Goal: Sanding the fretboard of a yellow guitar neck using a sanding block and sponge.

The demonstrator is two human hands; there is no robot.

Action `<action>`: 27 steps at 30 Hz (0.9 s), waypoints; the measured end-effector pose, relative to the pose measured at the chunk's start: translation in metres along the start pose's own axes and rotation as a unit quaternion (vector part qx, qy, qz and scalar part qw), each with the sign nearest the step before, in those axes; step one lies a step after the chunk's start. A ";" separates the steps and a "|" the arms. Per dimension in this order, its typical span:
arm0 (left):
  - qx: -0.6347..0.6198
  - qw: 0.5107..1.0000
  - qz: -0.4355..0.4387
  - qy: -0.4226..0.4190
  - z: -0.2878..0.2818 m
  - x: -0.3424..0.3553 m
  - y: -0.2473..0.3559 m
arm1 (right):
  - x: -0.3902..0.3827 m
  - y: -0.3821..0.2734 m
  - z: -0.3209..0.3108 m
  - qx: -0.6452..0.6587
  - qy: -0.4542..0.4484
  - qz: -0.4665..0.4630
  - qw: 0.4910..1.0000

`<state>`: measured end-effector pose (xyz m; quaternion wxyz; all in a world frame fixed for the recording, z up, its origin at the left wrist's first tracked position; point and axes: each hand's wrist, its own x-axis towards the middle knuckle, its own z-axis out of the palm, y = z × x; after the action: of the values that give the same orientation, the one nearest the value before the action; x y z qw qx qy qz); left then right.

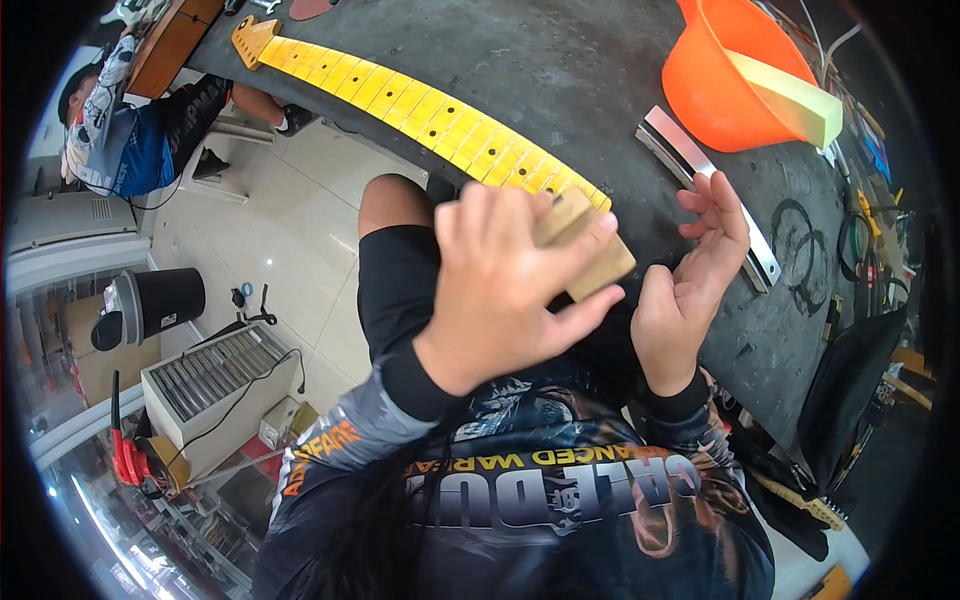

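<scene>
A yellow guitar neck (pixel 430 110) with dark dot inlays lies along the near edge of the dark workbench, its headstock at the far left. Over its near end, my left hand (pixel 495 285) grips a tan wooden block (pixel 597 255), thumb and fingers around it. Whether the block touches the fretboard cannot be made out. To the right, my right hand (pixel 695 270) is raised, palm turned inward, with loosely bent fingers apart and nothing in them. Behind that hand rests a long silver metal bar (pixel 758 245), partly hidden by its fingers.
An orange plastic bowl (pixel 715 85) sits at the far right with a pale green block (pixel 790 100) leaning in it. Cables and hand tools line the bench's (pixel 570 70) right side. At the far left another person (pixel 140 135) sits; a black bin (pixel 165 303) stands below.
</scene>
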<state>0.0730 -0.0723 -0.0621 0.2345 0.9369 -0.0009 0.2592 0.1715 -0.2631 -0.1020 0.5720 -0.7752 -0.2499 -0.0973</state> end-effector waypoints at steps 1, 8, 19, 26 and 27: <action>0.042 0.999 -0.020 -0.002 -0.006 0.002 -0.013 | 0.000 0.000 0.000 -0.006 -0.004 0.000 1.000; 0.009 1.000 -0.010 -0.006 0.000 -0.002 -0.001 | -0.001 0.001 0.002 -0.003 -0.004 0.002 1.000; 0.017 1.000 0.006 -0.007 -0.002 -0.006 -0.005 | 0.000 -0.002 0.001 -0.006 -0.007 0.022 1.000; 0.041 0.999 -0.027 0.006 -0.011 -0.003 -0.021 | 0.000 -0.003 0.002 -0.014 -0.012 0.019 1.000; -0.001 1.000 -0.008 -0.014 -0.004 -0.010 -0.006 | 0.000 -0.004 0.003 -0.014 -0.013 0.023 1.000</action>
<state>0.0633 -0.0665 -0.0668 0.2377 0.9401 0.0033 0.2445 0.1694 -0.2594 -0.0993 0.5602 -0.7896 -0.2382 -0.0777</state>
